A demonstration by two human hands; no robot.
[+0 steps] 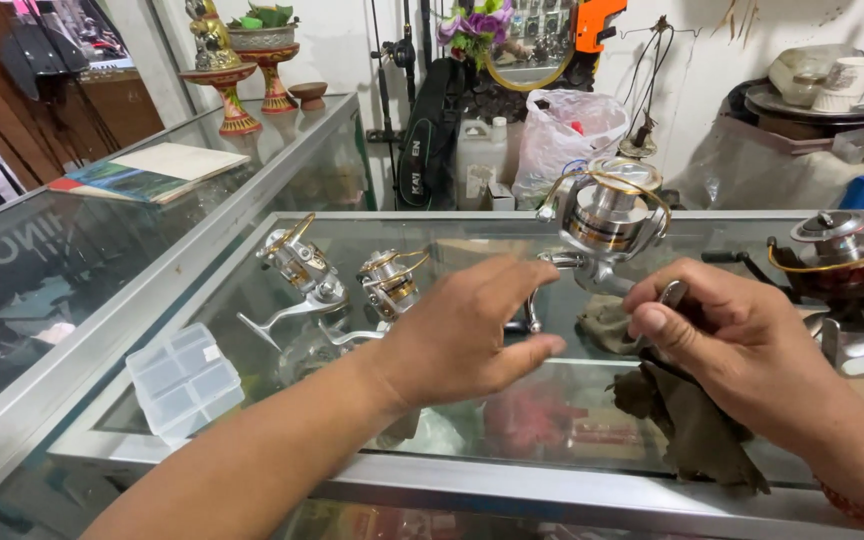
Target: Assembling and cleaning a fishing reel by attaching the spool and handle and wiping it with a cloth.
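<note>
**Silver-and-Gold Spinning Reel Held Over a Glass Worktop**

Held upright above the glass worktop (282, 200), near the middle of the view: a spinning reel (607, 215) of polished silver metal, ringed with gold at the spool and crossed by a thin gold bail wire. Gripped low down by the right hand (742, 340), thumb and fingers pinched around a small metal part at the reel's foot. Just beside it, the left hand (467, 335), loosely curled, fingers partly spread, touching or nearly touching a slim metal piece under the reel body; cannot tell whether anything is truly clamped there.

Judged from the layout: handling well under way, reel already lifted off the glass and supported, no handle arm clearly visible on it; fitting or adjusting at the base seemingly unfinished.

Lying flat on the glass to the left, well apart from the hands: two more reels (302, 270) of the same bright metal with gold trim, thin stems sticking out. Nearer the corner, a clear plastic compartment box (184, 378), square-celled, slightly frosted. Under the right hand, a crumpled dark cloth (697, 425), limp and greasy-looking. Far right, a darker reel (832, 250) with gold bail, standing on the worktop.
</note>
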